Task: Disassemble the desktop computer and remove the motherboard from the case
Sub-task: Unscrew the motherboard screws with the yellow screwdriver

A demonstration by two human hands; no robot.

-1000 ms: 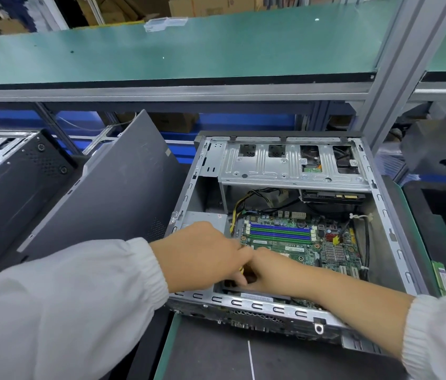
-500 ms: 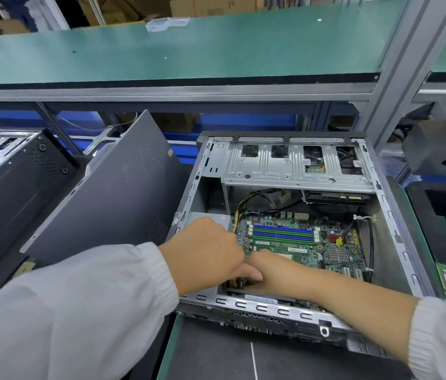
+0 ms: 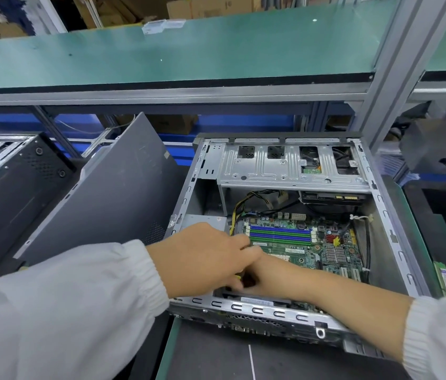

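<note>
The open case [image 3: 397, 237] lies flat on the desk [image 3: 216, 360], the motherboard [image 3: 307, 248] still seated inside it, so removal hasn't started. Since a second ago my left hand [image 3: 202, 259] has slid slightly toward the case's near-left corner, where my right hand [image 3: 268, 272] meets it. Fingers curl over something dark with a yellow fleck; I can't tell what either hand holds.
</note>
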